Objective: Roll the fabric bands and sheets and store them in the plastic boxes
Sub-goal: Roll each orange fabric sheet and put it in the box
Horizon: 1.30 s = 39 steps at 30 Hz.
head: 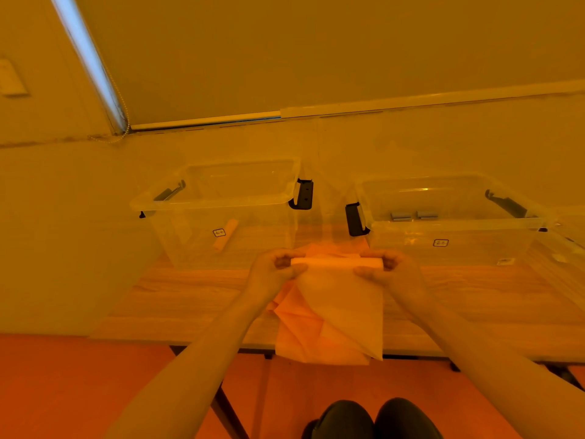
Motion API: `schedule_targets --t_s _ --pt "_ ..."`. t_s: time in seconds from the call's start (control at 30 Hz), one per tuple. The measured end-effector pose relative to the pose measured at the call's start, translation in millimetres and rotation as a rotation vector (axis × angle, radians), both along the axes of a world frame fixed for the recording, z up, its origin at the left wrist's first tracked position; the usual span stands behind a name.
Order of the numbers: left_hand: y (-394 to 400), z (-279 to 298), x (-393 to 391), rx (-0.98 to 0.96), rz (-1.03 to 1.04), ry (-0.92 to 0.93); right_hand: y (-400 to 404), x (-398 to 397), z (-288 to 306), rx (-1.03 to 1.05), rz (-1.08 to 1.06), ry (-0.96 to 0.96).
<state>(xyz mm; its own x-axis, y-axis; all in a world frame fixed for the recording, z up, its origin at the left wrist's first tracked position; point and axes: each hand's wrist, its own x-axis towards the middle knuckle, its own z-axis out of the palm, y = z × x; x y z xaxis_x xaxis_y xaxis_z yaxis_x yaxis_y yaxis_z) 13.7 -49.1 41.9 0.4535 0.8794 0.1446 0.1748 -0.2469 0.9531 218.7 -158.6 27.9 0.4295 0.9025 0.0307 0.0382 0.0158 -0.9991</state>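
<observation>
One orange fabric roll (225, 234) already lies in the left clear plastic box (221, 198); the left hand (273, 269) and right hand (391, 269) each grip an end of the pale fabric sheet (342, 293), half rolled above the wooden bench (177, 299), more orange fabric (304, 331) waiting beneath, right clear plastic box (449, 217) holding small grey pieces
</observation>
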Motion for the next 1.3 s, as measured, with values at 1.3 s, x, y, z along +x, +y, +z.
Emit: schedule_targets --t_s 1.3 --pt "-1.8 -2.5 6.1 -0.031 -0.021 -0.028 1.6 5.6 -1.2 0.004 -0.032 -0.077"
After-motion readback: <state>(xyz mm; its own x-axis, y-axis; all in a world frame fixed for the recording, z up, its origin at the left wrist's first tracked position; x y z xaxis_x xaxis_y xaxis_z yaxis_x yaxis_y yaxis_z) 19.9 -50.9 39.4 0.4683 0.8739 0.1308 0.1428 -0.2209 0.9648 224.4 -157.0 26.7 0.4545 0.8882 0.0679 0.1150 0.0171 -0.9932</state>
